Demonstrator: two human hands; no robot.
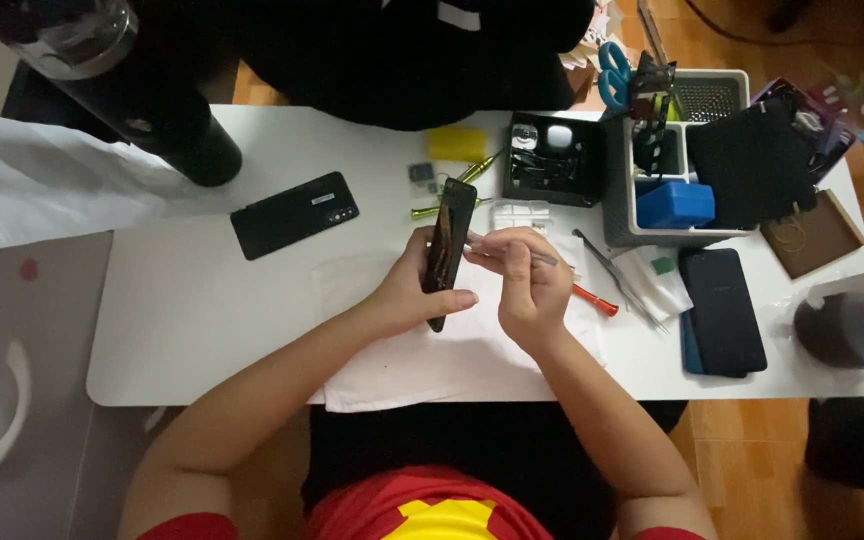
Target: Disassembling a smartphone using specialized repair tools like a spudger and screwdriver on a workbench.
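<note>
— Left hand (407, 295)?
— Closed around a dark phone (448, 245), held on edge above the white cloth (432, 355), thumb along the near side, fingers behind

— And the right hand (524, 285)?
— Pinched shut on a thin metal tool (542, 257), tip toward the upper part of the phone, just beside the left hand

— Under and around the hands?
— White cloth spread on the white table (182, 330). Red-handled screwdriver (595, 300) poking out past the right wrist. Metal tweezers (612, 272) just right of that, lying slantwise. Green-yellow screwdrivers (452, 195) just beyond the phone

— Farther out?
— Black back cover (294, 214) lying flat to the left, well apart from the hands. Dark bottle (152, 110) at the far left corner. Yellow block (456, 143) and open black box (552, 160) along the far edge. Grey organiser tray (622, 200) to the right with a blue box (674, 203) inside and blue-handled scissors (612, 70) standing up. Two dark phones stacked (722, 310) near the right edge, brown card (812, 235) beyond them
</note>
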